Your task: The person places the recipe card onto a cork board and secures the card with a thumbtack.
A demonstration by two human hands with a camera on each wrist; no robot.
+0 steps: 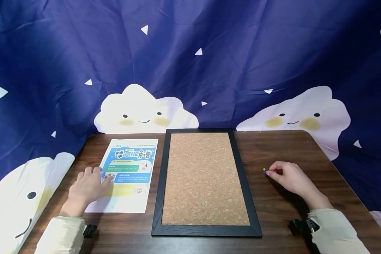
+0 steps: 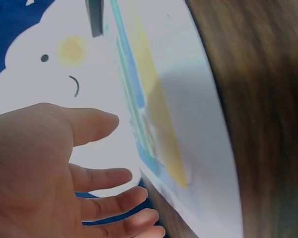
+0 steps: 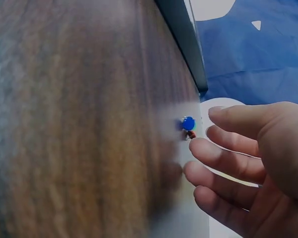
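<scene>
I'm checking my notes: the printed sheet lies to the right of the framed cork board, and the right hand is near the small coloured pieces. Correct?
Not quite: the head view shows the printed sheet left of the cork board. The right hand is near the small coloured pieces.

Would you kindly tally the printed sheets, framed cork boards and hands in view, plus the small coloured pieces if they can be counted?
Printed sheet: 1
Framed cork board: 1
Hands: 2 (left hand, right hand)
Total: 4
Small coloured pieces: left out, too clustered to count surely.
</scene>
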